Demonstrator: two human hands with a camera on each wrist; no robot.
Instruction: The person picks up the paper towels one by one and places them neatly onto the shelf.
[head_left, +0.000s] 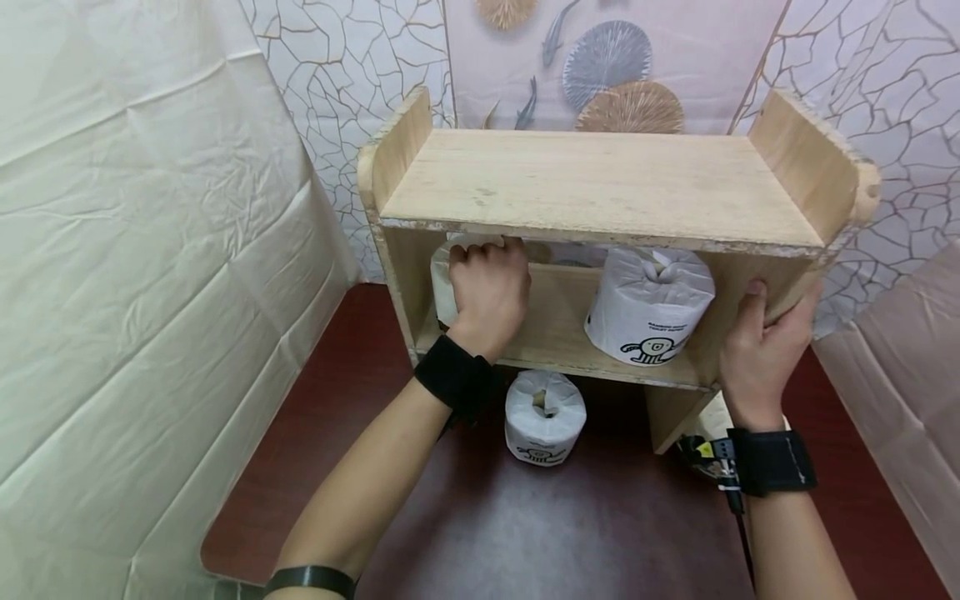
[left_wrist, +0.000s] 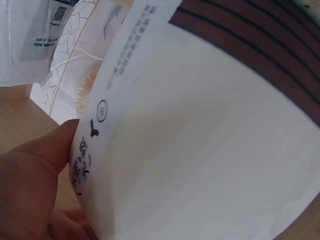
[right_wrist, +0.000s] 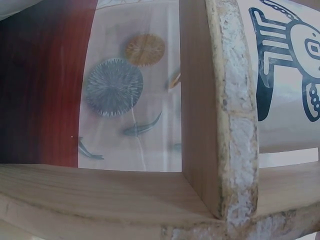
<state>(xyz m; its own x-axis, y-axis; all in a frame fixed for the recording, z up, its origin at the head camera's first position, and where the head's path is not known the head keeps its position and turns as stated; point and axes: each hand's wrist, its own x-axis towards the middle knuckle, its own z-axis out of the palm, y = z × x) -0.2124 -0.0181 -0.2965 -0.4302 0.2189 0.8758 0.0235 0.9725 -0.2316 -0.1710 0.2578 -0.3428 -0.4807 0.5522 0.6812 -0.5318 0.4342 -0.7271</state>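
My left grip [head_left: 487, 287] clamps a wrapped roll [head_left: 448, 283] on the wooden rack's [head_left: 600, 183] middle shelf, second roll [head_left: 648, 304] alongside, third roll [head_left: 545, 417] on the floor beneath, right grip [head_left: 761, 350] grasping the rack's side panel.

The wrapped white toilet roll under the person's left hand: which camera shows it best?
The left wrist view: the wrapped white toilet roll fills it, print legible. The head view shows only an edge behind the left hand. The right wrist view misses it.

Three wrapped paper rolls, one wooden shelf [head_left: 600, 183].
Rolls: left [head_left: 444, 283], partly hidden, apparently one; middle-shelf [head_left: 648, 304]; floor [head_left: 545, 417].
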